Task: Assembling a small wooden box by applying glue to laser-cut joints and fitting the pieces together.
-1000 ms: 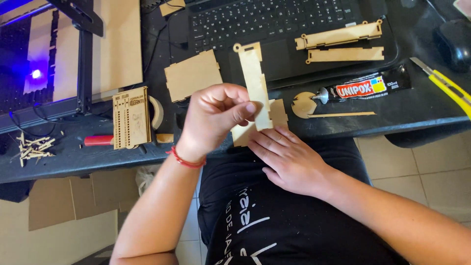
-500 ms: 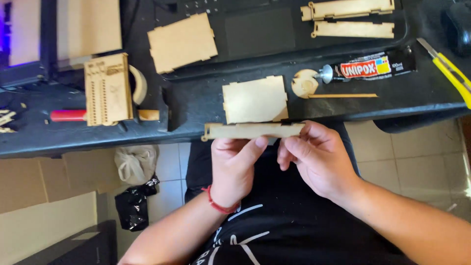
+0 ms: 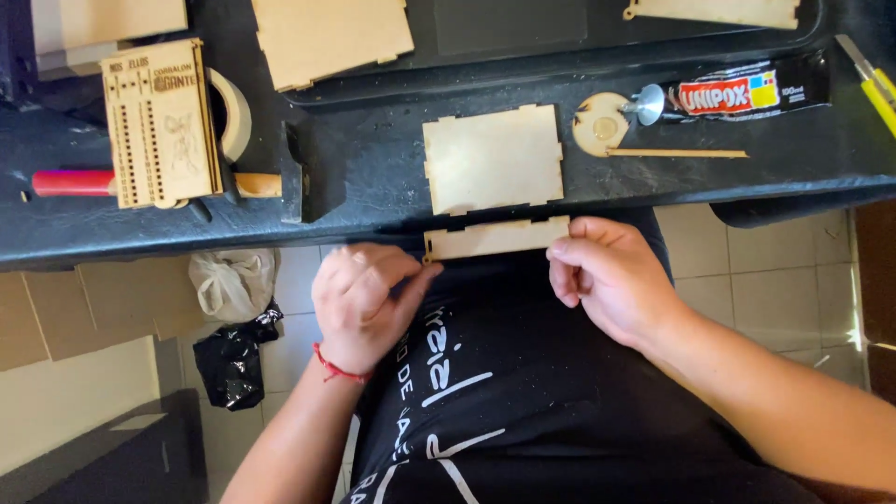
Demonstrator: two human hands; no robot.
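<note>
Raised to desk edge since earlier: notched wooden strip, pinched endwise by left hand, right hand.

You have two hands, five plain wooden panels, one engraved wooden board, one glue tube, and one tape roll.

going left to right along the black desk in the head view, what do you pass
red handle → engraved wooden box → tape roll → notched wooden panel → round wooden disc → glue tube → yellow knife
</note>
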